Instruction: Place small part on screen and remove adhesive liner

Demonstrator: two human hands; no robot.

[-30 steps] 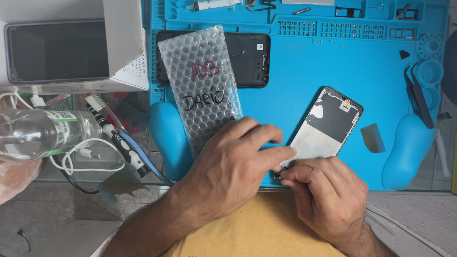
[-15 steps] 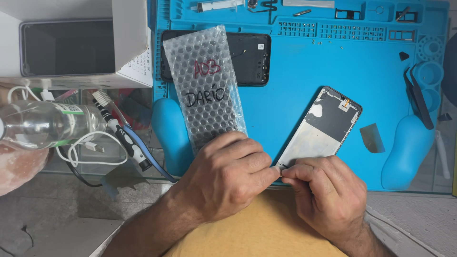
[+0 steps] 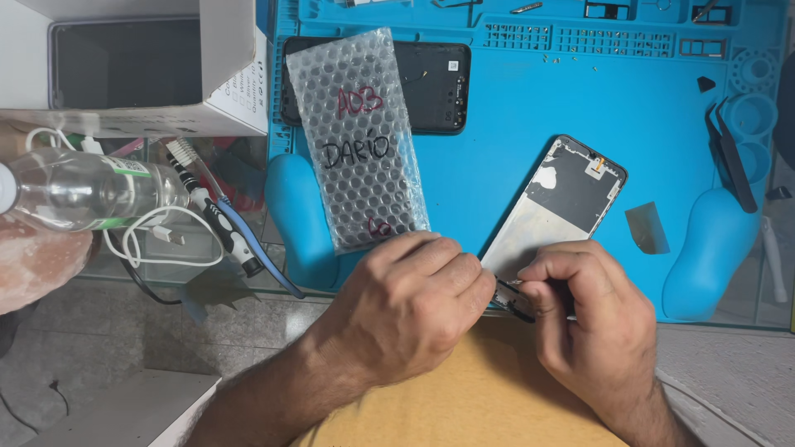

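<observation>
Fingertips of your right hand (image 3: 592, 319) pinch a thin black strip (image 3: 515, 298) at the bottom edge of the opened grey phone frame (image 3: 556, 211), which lies tilted toward one o'clock on the blue silicone repair mat (image 3: 505, 124). Your left hand (image 3: 414, 302) curls against that edge; at eleven o'clock lies a marked bubble-wrap pouch (image 3: 358, 141).

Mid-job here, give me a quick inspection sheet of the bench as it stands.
Surface: blue mat on a glass top.
Job's things: open phone frame, tilted, lower end under both hands.
Clutter: bubble-wrap pouch over a black back cover; bottle; box; tweezers.
Grippers: left hand and right hand pinch a thin black part at the frame's bottom edge.
Cables: white cable by the bottle.
Surroundings: nothing seen.
</observation>
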